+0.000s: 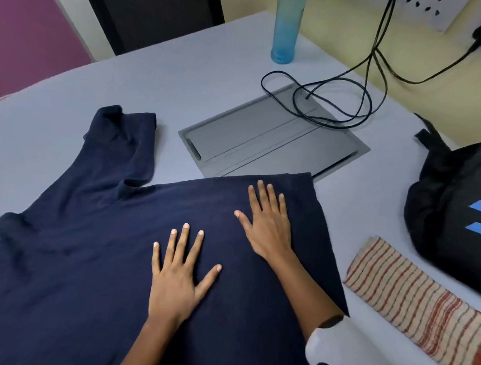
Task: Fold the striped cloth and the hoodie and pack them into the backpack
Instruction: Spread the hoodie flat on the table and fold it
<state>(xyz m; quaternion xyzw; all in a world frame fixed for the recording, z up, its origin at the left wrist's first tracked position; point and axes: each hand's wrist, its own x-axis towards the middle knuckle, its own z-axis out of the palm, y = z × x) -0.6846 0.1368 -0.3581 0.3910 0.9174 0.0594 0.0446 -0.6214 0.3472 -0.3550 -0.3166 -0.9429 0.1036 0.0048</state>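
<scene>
A pale grey-blue table (183,77) carries everything. A navy blue hoodie (79,244) lies spread flat under both hands. Beyond the right hand's fingertips a grey metal cable hatch (263,139) sits flush in the tabletop, with looped black cables (333,103) lying on it. Farther beyond stands a translucent blue-green bottle (286,27). Right of the right hand lies a folded cream cloth with red stripes (410,297), and beyond it a black backpack with blue bars (453,197).

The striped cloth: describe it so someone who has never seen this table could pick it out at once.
Start at the grey-blue table and go to its right side, where a black backpack with blue bars lies. Just in front of it, right of the navy hoodie under both hands, lies the striped cloth, folded into a long band. It alone is cream with thin red-orange stripes.
</scene>
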